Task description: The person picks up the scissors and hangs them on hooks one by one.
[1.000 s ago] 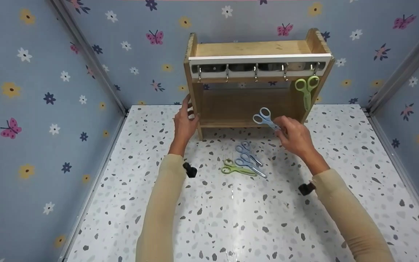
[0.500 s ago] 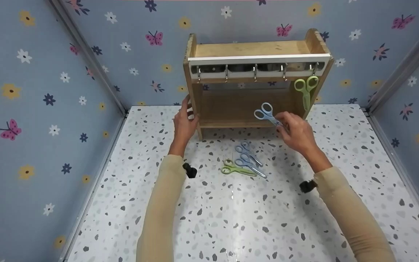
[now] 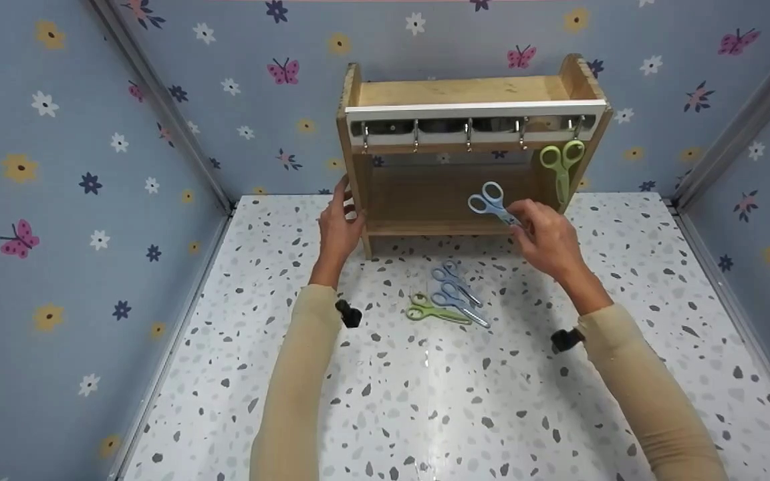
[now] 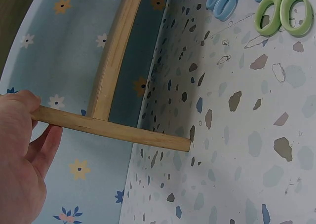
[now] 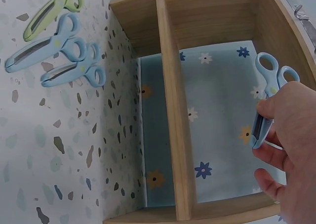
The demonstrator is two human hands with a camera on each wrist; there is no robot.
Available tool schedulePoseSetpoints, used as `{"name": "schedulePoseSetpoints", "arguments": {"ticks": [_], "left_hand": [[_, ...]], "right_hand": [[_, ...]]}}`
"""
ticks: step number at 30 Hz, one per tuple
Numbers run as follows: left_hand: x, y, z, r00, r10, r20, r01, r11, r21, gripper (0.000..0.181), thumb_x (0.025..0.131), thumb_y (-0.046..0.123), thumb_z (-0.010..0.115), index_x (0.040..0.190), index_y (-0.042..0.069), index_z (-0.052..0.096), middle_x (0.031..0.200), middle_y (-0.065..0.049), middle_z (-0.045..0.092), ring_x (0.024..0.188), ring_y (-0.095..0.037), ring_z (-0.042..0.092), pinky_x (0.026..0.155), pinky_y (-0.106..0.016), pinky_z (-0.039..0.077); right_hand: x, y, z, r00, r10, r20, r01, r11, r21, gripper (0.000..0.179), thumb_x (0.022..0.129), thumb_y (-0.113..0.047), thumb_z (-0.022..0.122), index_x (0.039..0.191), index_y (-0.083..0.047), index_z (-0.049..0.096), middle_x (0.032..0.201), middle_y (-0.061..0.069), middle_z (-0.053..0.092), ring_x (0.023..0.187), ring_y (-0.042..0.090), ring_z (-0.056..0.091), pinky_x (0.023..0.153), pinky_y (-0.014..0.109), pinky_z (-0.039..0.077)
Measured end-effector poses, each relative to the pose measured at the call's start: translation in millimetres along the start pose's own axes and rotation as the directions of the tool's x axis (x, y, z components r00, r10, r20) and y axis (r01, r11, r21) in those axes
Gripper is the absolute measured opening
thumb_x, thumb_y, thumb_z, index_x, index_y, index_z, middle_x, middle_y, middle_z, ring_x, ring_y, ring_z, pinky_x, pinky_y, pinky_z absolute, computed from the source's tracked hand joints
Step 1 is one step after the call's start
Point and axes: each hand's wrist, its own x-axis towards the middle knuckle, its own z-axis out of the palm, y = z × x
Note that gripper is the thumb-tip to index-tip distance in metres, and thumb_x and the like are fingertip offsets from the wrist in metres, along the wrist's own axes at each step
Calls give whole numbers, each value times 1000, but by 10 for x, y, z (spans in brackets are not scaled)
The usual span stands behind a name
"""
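Observation:
My left hand grips the left side panel of a small wooden shelf, thumb on one face and fingers on the other in the left wrist view. My right hand pinches blue scissors by the blade end, their finger loops up and to the left, in front of the shelf's opening and below the hooks. Along the upper front runs a white rail with several metal hooks. Green scissors hang from the rightmost hook by one loop.
On the speckled white tabletop before the shelf lie two more blue scissors and one green pair, close together. A flowered blue wall stands behind, with similar panels at both sides.
My right hand has lifted the blue scissors slightly, bringing their loops nearer the hooks. My left hand keeps its hold on the shelf's side.

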Motion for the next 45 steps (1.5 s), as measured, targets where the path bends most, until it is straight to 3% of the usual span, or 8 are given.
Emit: {"name": "schedulePoseSetpoints", "arguments": {"ticks": [12, 45], "left_hand": [[1, -13, 7, 1000, 12, 0, -12, 1000, 1, 76, 110, 7, 70, 177, 10, 35, 162, -28, 62, 136, -45, 74, 109, -52, 68], [6, -10, -4, 1000, 9, 8, -9, 1000, 0, 76, 110, 6, 69, 177, 12, 34, 162, -27, 62, 137, -43, 74, 110, -52, 68]], "right_hand": [[28, -14, -69, 999, 31, -11, -31, 999, 17, 25, 106, -2, 72, 131, -6, 69, 103, 20, 72, 91, 36, 64, 80, 47, 52], [134, -114, -299, 989, -14, -149, 25, 997, 72, 25, 105, -4, 75, 129, 0, 71, 97, 23, 69, 86, 34, 61, 77, 39, 45]]}}
